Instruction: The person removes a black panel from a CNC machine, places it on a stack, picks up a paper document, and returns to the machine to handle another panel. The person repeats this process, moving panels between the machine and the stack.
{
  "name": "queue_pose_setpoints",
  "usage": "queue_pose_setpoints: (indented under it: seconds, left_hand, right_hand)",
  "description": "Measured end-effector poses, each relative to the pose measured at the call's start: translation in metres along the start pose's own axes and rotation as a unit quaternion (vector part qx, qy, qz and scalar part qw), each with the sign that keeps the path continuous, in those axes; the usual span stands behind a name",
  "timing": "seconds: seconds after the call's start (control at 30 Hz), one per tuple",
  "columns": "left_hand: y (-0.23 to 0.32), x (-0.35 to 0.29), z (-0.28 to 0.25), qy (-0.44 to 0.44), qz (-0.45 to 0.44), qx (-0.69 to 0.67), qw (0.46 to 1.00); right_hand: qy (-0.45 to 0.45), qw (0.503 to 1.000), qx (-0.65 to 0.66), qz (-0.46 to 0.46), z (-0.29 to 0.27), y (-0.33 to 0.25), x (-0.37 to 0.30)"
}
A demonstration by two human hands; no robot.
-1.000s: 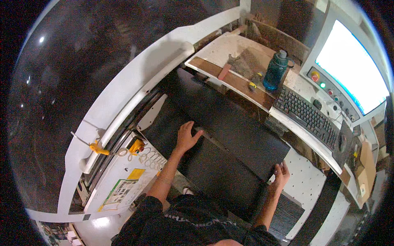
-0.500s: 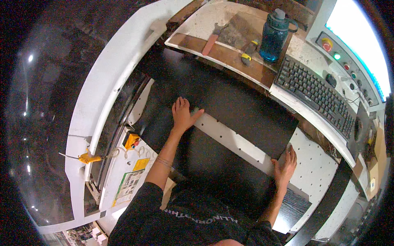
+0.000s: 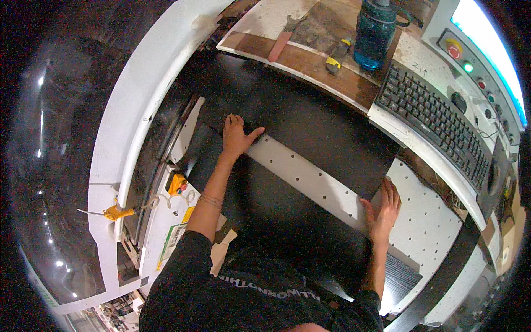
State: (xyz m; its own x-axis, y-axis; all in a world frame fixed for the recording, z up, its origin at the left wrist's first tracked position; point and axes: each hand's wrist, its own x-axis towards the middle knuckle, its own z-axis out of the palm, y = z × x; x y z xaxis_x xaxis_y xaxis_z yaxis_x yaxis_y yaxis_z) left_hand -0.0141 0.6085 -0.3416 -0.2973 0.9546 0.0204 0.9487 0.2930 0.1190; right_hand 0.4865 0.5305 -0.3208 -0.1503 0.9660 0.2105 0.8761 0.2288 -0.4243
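A large black panel (image 3: pixel 318 119) lies on a white tabletop dotted with holes (image 3: pixel 310 174). A second dark panel (image 3: pixel 298 205) is closer to my body, and a strip of the white top shows between the two. My left hand (image 3: pixel 239 138) rests at the left end of that strip, fingers stretched over the far panel's near edge and thumb apart. At the strip's right end my right hand (image 3: pixel 383 216) touches the far panel's near right corner, its fingers extended and thumb spread. Both hands are open and grasp nothing visible.
Beyond the panel, a shelf carries a red-handled tool (image 3: pixel 280 47), a yellow-and-black cutter (image 3: pixel 334 63), a blue bottle (image 3: pixel 373 36) and a keyboard (image 3: pixel 431 124). A control panel with a red button (image 3: pixel 453 51) stands right. A yellow air gun (image 3: pixel 117 212) hangs left.
The far panel has slid away from me towards the shelf, and both hands have moved with it. The white strip between the panels looks wider. The whole view has shifted slightly.
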Motion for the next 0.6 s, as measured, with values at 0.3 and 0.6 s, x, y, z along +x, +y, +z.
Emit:
queue_pose_setpoints:
  seconds: [0.3,0.6]
  left_hand:
    - [0.000,-0.001,0.002,0.046,0.018,0.015,0.999]
    - [0.013,-0.007,-0.009,0.006,-0.021,-0.008,1.000]
  right_hand:
    - [-0.039,0.994,0.084,-0.061,-0.010,0.038,0.016]
    - [-0.082,0.992,0.055,-0.073,-0.007,0.040,0.013]
